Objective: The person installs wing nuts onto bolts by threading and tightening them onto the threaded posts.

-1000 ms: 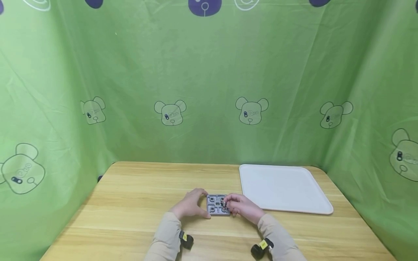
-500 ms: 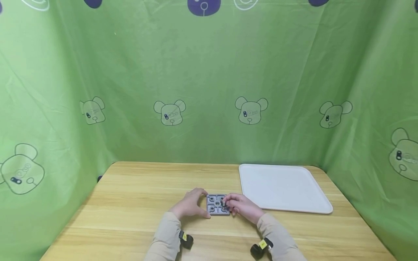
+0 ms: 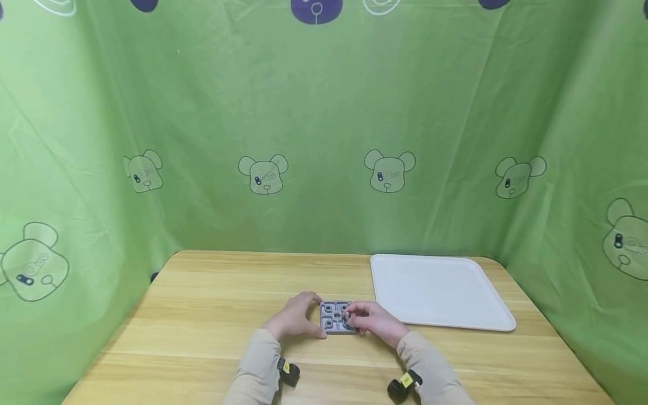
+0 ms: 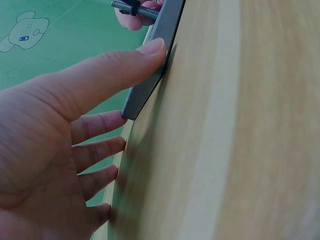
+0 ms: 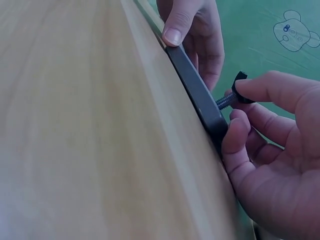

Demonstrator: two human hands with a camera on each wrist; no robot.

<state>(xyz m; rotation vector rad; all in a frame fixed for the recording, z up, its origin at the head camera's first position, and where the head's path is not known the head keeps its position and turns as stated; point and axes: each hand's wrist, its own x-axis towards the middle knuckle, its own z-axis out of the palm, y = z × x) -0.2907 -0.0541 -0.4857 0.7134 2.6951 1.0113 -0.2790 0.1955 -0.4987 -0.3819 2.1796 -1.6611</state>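
Gripping the bolt: the right hand (image 3: 372,319) is pinching a black wing-like piece (image 5: 241,77) on the threaded bolt (image 5: 226,101) between thumb and fingers.
Bolt: its threaded shank is rising from a square grey plate (image 3: 334,319), roughly between 3 and 4 o'clock of the plate's middle; the foot is hiding behind fingers.
Bracing the plate: the left hand (image 3: 295,318) is grasping it at 9 o'clock, thumb pressing the near edge, index finger touching the far corner.
Step in hand: the person seems to be working the threaded fastener in the plate; whether tightening or loosening, I cannot tell.
Next move: it is probably calling for small finger turns at 4 o'clock, with the bolt standing straight and the 9 o'clock side braced against twisting.
Tabletop: pale wood-grain boards are carrying the plate, and the tabletop (image 3: 202,315) is spreading out around both hands.
Tray: a white tray (image 3: 440,292) is lying at 2 o'clock from the plate, just beyond the right hand.
Room: green curtains (image 3: 314,101) with printed bear heads are hanging at 9, 12 and 3 o'clock.
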